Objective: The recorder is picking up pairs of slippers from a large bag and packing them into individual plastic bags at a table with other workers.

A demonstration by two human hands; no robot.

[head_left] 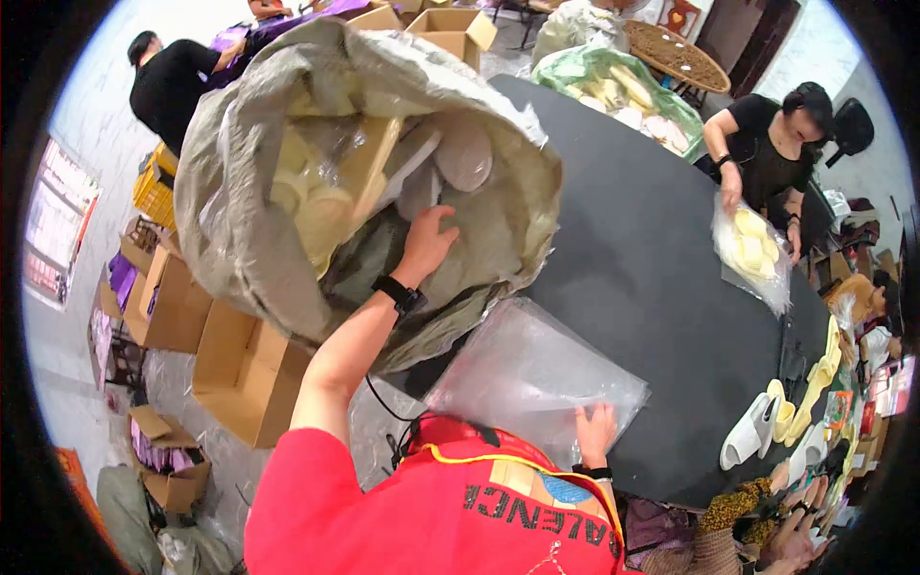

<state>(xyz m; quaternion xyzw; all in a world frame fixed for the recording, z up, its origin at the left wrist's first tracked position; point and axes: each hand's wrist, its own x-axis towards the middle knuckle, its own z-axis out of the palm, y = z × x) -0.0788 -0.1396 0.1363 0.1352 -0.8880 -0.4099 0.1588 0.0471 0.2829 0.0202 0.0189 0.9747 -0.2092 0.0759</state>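
My left hand (pixel 426 245), with a black watch on its wrist, reaches into the mouth of a large grey woven sack (pixel 225 182). Its thumb and fingers are apart, and the fingertips are at the lower end of a grey slipper (pixel 418 190); whether they touch it I cannot tell. Another pale slipper sole (pixel 464 153) leans beside it, and yellow slippers (pixel 326 216) in clear film fill the sack's left side. Flat on a stack of clear plastic bags (pixel 527 369) rests my right hand (pixel 596 433), fingers stretched out.
The dark table (pixel 642 259) stretches to the right. Across it a person (pixel 781 144) holds a clear bag of yellow slippers (pixel 752 244). White slippers (pixel 752 429) lie at the right edge. Cardboard boxes (pixel 244 374) stand at left; a green sack (pixel 613 91) stands behind the table.
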